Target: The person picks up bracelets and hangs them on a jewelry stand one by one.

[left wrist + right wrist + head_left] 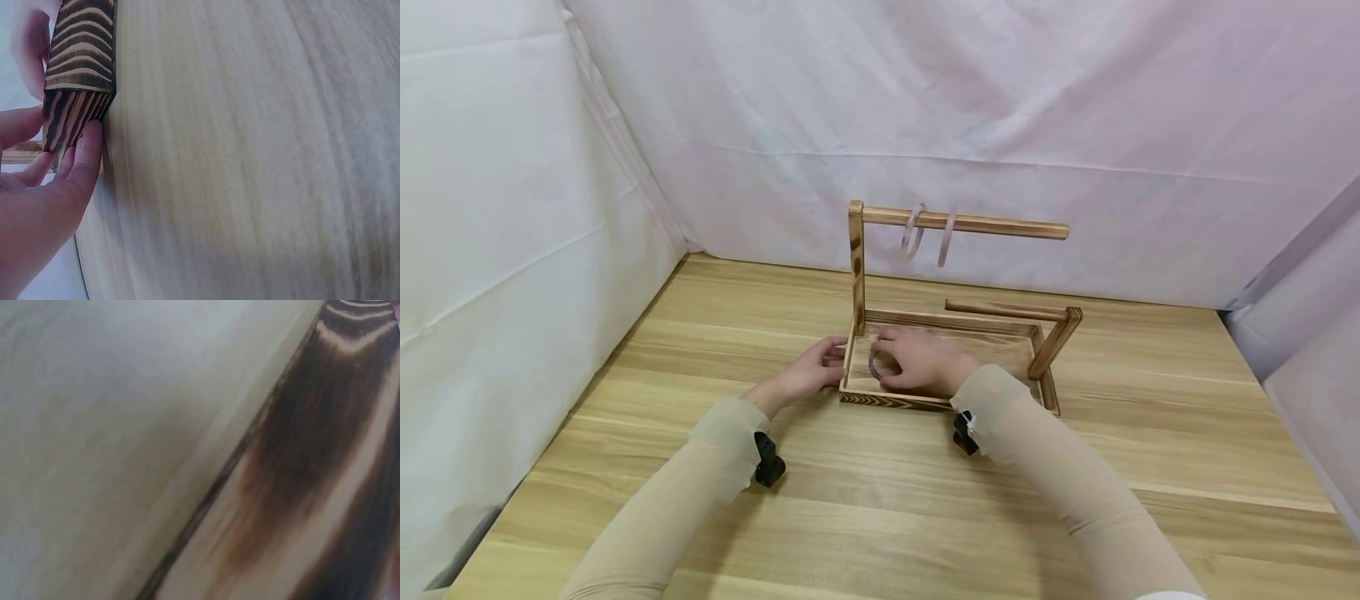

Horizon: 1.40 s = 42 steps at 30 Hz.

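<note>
In the head view, a wooden bangle rack stands on the table, with a shallow tray (917, 403) as its base. My left hand (808, 369) holds the tray's left end near the front corner. The left wrist view shows the thumb at the rim and fingertips against the striped outer wall (72, 122). Inside the tray, my right hand (921, 358) pinches a dark-looking bangle (873, 364) between thumb and fingers; the hand hides part of it. Two pale bangles, one left (912, 231) and one right (947, 239), hang from the upper bar (1000, 225).
A lower bar (1000, 310) on a slanted post (1054, 346) projects over the tray's right half. Bare wood tabletop (865, 508) lies in front. White cloth (1000, 100) hangs behind and at both sides. The right wrist view shows mainly a dark-grained tray wall (300, 425).
</note>
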Motion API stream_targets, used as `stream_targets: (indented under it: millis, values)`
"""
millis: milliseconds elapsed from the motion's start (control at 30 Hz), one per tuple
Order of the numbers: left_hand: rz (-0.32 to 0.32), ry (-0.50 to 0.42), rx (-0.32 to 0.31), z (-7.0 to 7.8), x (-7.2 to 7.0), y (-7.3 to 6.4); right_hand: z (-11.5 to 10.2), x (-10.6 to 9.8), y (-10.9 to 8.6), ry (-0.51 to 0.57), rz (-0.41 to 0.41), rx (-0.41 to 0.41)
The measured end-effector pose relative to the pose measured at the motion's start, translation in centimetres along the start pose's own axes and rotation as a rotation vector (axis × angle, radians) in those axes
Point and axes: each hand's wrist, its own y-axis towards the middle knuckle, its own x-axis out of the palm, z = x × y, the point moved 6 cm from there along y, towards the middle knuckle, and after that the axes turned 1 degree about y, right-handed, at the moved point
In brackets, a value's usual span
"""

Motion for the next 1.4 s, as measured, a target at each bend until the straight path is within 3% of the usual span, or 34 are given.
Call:
stream_targets:
  millis: [500, 867, 1133, 1400]
  values:
    - [-0.004, -0.009, 0.001, 0.0, 0.1, 0.1, -0.2, -0.2, 0.6, 0.018, -0.088, 0.126]
    - [0.008, -0.009, 0.001, 0.2, 0.1, 0.0, -1.0, -0.5, 0.6, 0.003, -0.089, 0.096]
    - [0.024, 0.016, 0.030, 0.0, 0.1, 0.2, -1.3, -0.3, 0.4, -0.043, -0.038, 0.036]
    - [0.005, -0.007, 0.105, -0.6, -0.2, 0.4, -0.8, -0.7, 0.0, 0.106, -0.012, 0.087]
